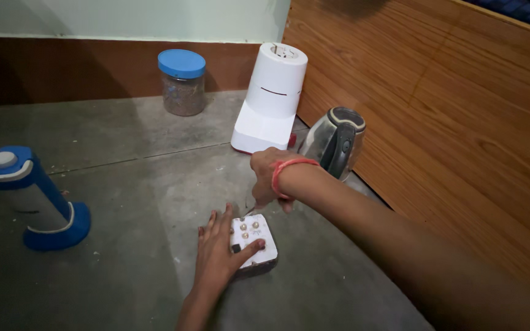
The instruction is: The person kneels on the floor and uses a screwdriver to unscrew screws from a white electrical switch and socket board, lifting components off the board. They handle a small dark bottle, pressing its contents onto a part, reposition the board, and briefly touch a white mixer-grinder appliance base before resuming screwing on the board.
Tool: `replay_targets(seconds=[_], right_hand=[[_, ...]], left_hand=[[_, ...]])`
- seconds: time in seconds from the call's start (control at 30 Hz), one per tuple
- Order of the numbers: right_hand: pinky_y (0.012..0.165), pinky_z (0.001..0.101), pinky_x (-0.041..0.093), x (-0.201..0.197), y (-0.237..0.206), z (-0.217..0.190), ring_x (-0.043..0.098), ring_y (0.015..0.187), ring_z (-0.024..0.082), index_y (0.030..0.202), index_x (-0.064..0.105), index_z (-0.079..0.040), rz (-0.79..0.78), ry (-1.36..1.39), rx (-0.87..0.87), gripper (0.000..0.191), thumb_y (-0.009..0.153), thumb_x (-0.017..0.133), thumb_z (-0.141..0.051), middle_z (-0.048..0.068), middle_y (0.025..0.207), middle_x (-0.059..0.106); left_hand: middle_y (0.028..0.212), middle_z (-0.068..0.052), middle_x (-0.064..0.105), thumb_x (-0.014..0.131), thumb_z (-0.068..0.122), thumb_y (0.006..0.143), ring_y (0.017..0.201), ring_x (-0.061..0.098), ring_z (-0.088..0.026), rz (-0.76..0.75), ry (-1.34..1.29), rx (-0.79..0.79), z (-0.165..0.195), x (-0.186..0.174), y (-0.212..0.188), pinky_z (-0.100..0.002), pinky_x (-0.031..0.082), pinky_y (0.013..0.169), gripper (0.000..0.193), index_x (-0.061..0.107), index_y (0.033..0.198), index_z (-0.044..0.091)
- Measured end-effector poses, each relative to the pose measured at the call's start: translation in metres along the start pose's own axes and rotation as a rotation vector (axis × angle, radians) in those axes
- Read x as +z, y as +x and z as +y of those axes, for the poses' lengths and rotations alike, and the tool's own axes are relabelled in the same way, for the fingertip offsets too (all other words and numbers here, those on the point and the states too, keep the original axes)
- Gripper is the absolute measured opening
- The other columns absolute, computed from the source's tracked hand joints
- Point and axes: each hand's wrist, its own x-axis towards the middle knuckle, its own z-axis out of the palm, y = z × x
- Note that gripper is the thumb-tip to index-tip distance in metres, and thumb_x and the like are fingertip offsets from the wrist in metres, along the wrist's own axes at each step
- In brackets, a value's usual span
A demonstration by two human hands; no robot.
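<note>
white socket box point(254, 240) lies flat on the grey floor (three round holes, one red switch).

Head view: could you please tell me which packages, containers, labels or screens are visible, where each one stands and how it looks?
Jar: by the back wall on the floor, round, clear, blue lid, brownish contents.
No labels, signs or screens can be made out.
</note>
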Motion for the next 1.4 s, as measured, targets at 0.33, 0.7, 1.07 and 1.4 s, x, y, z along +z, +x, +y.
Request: replay_targets(seconds=[0.33, 0.7, 1.07, 1.4], right_hand=[[0.062, 0.0384, 0.062, 0.001, 0.012, 0.000, 0.077, 0.062, 0.025, 0.094, 0.071, 0.004, -0.020, -0.012, 0.007, 0.030, 0.082, 0.080, -0.022, 0.016, 0.079, 0.077], [0.075, 0.0389, 0.062, 0.008, 0.024, 0.008, 0.078, 0.085, 0.023, 0.095, 0.077, -0.007, 0.064, -0.257, -0.042, 0.038, 0.068, 0.091, -0.029, 0.008, 0.087, 0.079], [0.084, 0.0427, 0.060, 0.029, 0.039, -0.002, 0.074, 0.106, 0.033, 0.103, 0.080, -0.010, 0.315, -0.490, -0.203, 0.026, 0.077, 0.078, -0.014, 0.015, 0.111, 0.076], [0.093, 0.0407, 0.055, 0.028, 0.021, -0.003, 0.069, 0.113, 0.032, 0.108, 0.078, -0.009, 0.208, -0.431, -0.123, 0.031, 0.082, 0.076, -0.026, 0.015, 0.117, 0.073]], left_hand=[[0.153, -0.020, 0.044, 0.081, 0.068, 0.066, 0.151, 0.026, -0.034, 0.005, -0.002, -0.014, 0.000, 0.001, 0.001, -0.056, 0.015, 0.121, 0.119, 0.031, 0.155, 0.007], [0.151, -0.022, 0.047, 0.082, 0.067, 0.067, 0.149, 0.031, -0.037, 0.049, -0.010, 0.031, -0.001, 0.002, -0.001, -0.058, 0.019, 0.119, 0.115, 0.037, 0.154, 0.007], [0.150, -0.022, 0.048, 0.082, 0.067, 0.067, 0.149, 0.031, -0.037, 0.059, -0.028, 0.035, -0.002, 0.001, -0.002, -0.057, 0.019, 0.120, 0.114, 0.038, 0.154, 0.007], [0.153, -0.019, 0.046, 0.082, 0.067, 0.065, 0.149, 0.030, -0.037, 0.038, -0.005, 0.015, 0.002, -0.001, 0.000, -0.057, 0.019, 0.119, 0.113, 0.039, 0.153, 0.010]])
